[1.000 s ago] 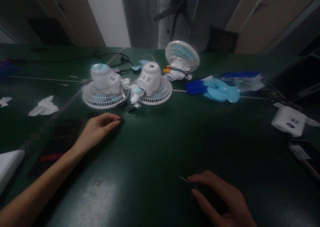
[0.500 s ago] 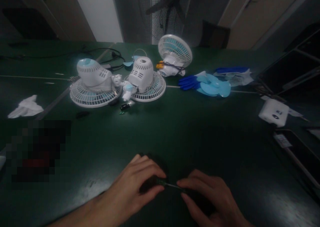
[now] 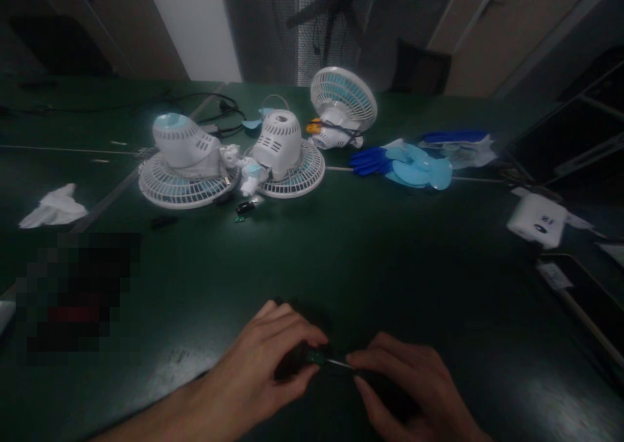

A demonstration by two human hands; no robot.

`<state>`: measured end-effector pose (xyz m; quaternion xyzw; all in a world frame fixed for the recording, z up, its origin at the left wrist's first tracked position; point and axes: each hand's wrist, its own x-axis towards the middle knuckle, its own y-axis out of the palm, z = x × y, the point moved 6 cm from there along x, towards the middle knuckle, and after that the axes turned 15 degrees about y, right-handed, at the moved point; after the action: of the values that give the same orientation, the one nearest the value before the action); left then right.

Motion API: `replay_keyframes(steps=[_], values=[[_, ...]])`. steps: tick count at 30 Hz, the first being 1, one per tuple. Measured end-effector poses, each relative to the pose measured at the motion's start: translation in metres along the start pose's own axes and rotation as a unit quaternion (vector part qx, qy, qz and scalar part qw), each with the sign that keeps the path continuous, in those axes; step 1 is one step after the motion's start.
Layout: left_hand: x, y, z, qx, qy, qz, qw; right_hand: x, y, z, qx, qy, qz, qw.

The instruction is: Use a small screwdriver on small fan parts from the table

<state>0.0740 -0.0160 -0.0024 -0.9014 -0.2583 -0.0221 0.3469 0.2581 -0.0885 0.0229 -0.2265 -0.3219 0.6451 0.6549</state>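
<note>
Near the front of the table, my left hand (image 3: 273, 357) pinches a small green circuit board (image 3: 316, 357) between thumb and fingers; the hand covers part of it. My right hand (image 3: 409, 380) grips a screwdriver (image 3: 340, 363), its thin metal shaft reaching left toward the board. The fingers hide most of its dark handle. The tip appears to touch the board, though the dim light makes the contact hard to make out.
Two white fans (image 3: 188, 162) (image 3: 287, 156) lie grille-down beyond my hands, another fan (image 3: 344, 104) behind them. Small electronic parts (image 3: 246, 207) lie before them. Light-blue fan blades (image 3: 419, 167) and blue gloves (image 3: 369, 160) are further right, then a white box (image 3: 536, 220).
A little more of the green board shows between my left fingers. Both hands stay almost in place; the whole view has shifted slightly.
</note>
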Motion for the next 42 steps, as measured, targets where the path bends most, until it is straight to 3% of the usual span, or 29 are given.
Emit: replay_keyframes(steps=[10,15,23,26,29,32,35,39,40,42], values=[[0.002,0.0,-0.001,-0.041,0.008,-0.011,0.999,-0.001,0.002,-0.004,0.05,0.0,0.036,0.998],[-0.001,0.001,0.0,-0.047,0.0,-0.003,0.999,-0.003,-0.003,-0.008,0.037,0.007,0.007,0.999],[-0.006,-0.015,0.001,-0.075,0.041,0.071,0.994,0.0,-0.006,-0.008,0.043,0.014,0.0,0.999],[-0.009,-0.033,0.02,-0.009,0.043,0.055,0.997,-0.001,-0.006,-0.011,0.042,0.018,-0.001,0.999],[-0.017,-0.067,0.054,0.094,0.005,-0.01,0.995,-0.004,-0.004,-0.017,0.03,0.03,0.001,0.999],[-0.03,-0.111,0.088,0.192,-0.069,-0.097,0.974,-0.006,-0.003,-0.02,0.027,0.034,0.003,0.999],[-0.042,-0.142,0.105,0.253,-0.121,-0.145,0.949,-0.005,-0.002,-0.02,0.035,0.035,0.012,0.999],[-0.041,-0.148,0.084,0.31,-0.096,-0.156,0.933,-0.005,-0.001,-0.021,0.03,0.035,0.023,0.999],[-0.037,-0.142,0.074,0.307,-0.079,-0.138,0.938,-0.005,-0.002,-0.021,0.027,0.037,0.02,0.999],[-0.029,-0.12,0.055,0.249,-0.054,-0.043,0.966,-0.006,-0.002,-0.023,0.023,0.039,0.009,0.999]])
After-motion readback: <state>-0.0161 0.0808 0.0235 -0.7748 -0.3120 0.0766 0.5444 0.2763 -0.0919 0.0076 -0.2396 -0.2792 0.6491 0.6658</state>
